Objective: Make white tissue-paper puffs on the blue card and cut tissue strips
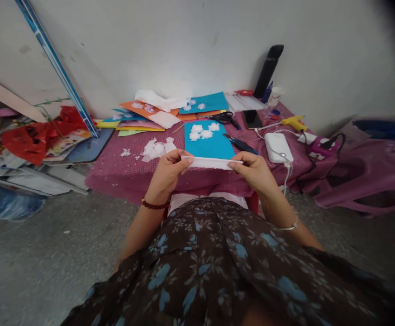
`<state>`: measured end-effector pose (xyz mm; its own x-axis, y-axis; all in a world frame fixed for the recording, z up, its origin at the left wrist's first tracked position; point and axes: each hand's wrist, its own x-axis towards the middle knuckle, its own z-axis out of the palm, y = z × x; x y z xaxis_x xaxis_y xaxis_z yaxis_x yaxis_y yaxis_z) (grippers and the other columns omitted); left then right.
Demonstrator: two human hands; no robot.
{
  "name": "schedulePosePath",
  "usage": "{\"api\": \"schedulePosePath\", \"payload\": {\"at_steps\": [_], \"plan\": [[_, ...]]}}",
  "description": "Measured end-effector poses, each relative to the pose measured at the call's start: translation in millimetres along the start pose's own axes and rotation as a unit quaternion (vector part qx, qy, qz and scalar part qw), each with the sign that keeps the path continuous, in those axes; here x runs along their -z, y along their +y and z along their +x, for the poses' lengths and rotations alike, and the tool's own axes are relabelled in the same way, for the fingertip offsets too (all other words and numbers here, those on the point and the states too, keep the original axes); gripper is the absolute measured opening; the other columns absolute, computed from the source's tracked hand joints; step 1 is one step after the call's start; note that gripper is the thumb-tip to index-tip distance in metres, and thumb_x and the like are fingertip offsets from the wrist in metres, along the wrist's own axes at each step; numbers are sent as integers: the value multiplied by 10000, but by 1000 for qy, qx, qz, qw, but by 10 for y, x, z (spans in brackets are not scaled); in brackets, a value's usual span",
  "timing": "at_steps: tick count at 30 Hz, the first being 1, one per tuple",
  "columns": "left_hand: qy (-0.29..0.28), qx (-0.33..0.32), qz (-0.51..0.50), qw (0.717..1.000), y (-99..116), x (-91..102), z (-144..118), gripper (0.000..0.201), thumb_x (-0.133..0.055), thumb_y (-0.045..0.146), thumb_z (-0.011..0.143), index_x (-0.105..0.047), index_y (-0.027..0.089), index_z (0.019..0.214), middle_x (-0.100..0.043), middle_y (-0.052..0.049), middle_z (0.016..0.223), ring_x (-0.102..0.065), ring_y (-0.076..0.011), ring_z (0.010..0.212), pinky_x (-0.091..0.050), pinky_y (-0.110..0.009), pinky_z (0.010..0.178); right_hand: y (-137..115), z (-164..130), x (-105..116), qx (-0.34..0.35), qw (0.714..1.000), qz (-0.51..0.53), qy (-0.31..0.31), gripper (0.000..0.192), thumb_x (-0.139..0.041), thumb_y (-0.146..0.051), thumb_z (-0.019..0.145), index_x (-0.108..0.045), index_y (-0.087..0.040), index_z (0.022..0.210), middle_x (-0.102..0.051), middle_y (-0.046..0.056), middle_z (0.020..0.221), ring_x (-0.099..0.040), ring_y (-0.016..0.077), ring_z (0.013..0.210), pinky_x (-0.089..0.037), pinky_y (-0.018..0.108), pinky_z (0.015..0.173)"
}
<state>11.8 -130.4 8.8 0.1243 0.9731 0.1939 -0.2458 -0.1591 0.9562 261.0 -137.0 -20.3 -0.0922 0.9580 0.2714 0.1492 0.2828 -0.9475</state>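
Observation:
A narrow folded strip of white paper (211,163) is stretched level between both hands above the table's front edge. My left hand (170,170) pinches its left end between thumb and fingers. At the other end, my right hand (255,171) is closed on the paper the same way. Just beyond the strip lies a blue sheet (207,147) bearing several white paper flowers (202,132). White paper scraps (154,149) are heaped left of the blue sheet. Dark-handled scissors (225,118) rest behind its right corner, and a dark slim tool (240,144) lies along its right side.
Coloured sheets with paper flowers (170,113) are piled at the back against the wall. To the right are a phone (252,119), a white power bank (278,147) with cables, a yellow glue gun (294,122) and a paper cup (276,96). A pink stool (363,181) stands at the right.

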Motion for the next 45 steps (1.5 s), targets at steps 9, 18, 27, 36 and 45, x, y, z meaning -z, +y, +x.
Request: {"api": "schedulePosePath", "payload": {"at_steps": [9, 18, 27, 36, 45], "plan": [[0, 104, -107, 989, -132, 96, 146, 132, -805, 202, 686, -717, 157, 772, -613, 21, 539, -556, -69, 466, -365, -157, 433, 162, 102, 47, -81, 989, 123, 9, 247, -788, -393, 717, -706, -173, 792, -547, -58, 485, -395, 62, 430, -243, 209, 435], [37, 206, -378, 902, -721, -307, 173, 585, -560, 750, 810, -633, 172, 858, -686, -38, 795, -633, -129, 656, -414, -216, 489, 304, 197, -350, -120, 969, 216, 16, 452, -784, -522, 670, -450, -218, 657, -406, -106, 448, -305, 43, 375, -293, 205, 410], [105, 221, -250, 937, -750, -329, 142, 184, -789, 106, 692, -616, 142, 746, -665, 25, 649, -628, -87, 591, -365, -179, 496, 417, 119, -442, -125, 977, 169, 37, 354, -751, -480, 674, -521, -211, 675, -472, -84, 467, -352, 55, 403, -289, 203, 424], [131, 189, -274, 934, -605, -300, 161, 150, -679, 105, 743, -540, 163, 744, -659, 20, 690, -632, -97, 604, -517, -221, 589, 476, 49, -490, -71, 997, -23, -4, 273, -579, -488, 783, -575, -218, 745, -542, -37, 542, -473, 112, 475, -405, 247, 501], [136, 4, -50, 990, -452, 139, 310, 178, -733, 146, 669, -562, 146, 619, -534, 66, 547, -433, -25, 468, -292, -130, 416, 682, 709, 386, -46, 924, -360, 117, 424, -569, -309, 794, -638, -150, 1180, -597, 198, 1277, -501, 357, 1233, -384, 526, 1038]]}}
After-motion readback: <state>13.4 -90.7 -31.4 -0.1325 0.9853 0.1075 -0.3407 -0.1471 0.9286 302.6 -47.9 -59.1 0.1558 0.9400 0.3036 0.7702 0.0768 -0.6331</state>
